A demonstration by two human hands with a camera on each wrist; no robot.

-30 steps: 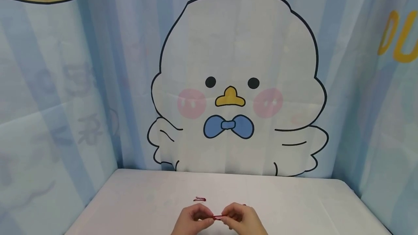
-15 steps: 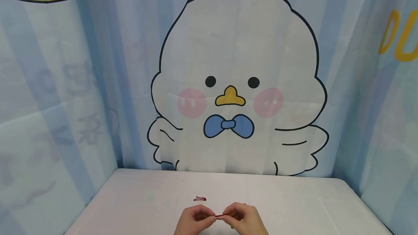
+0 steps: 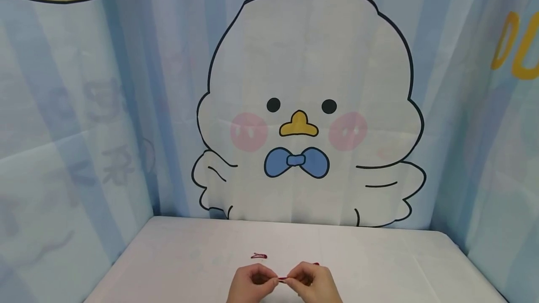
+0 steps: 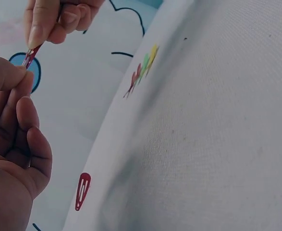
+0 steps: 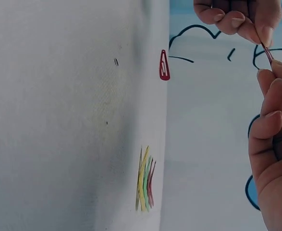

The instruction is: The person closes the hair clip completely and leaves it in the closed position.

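Between my two hands is a red snap hair clip, held level above the table. My left hand pinches one end between thumb and forefinger, and its other fingers curl loosely in the left wrist view. The opposite end sits in the thumb-and-finger pinch of my right hand. Fingertips cover most of the clip; a slotted red piece of the clip shows between them in the left wrist view. A second red hair clip lies on the table beyond my left hand.
Several slim yellow, green and red pieces lie side by side on the white table, mostly behind my right hand in the head view. A striped blue curtain with a cartoon chick hangs behind the table.
Both hands keep their pinch on the hair clip and stay nearly in place. The left fingertips have shifted slightly right, so less of the clip shows. The second clip stays put.
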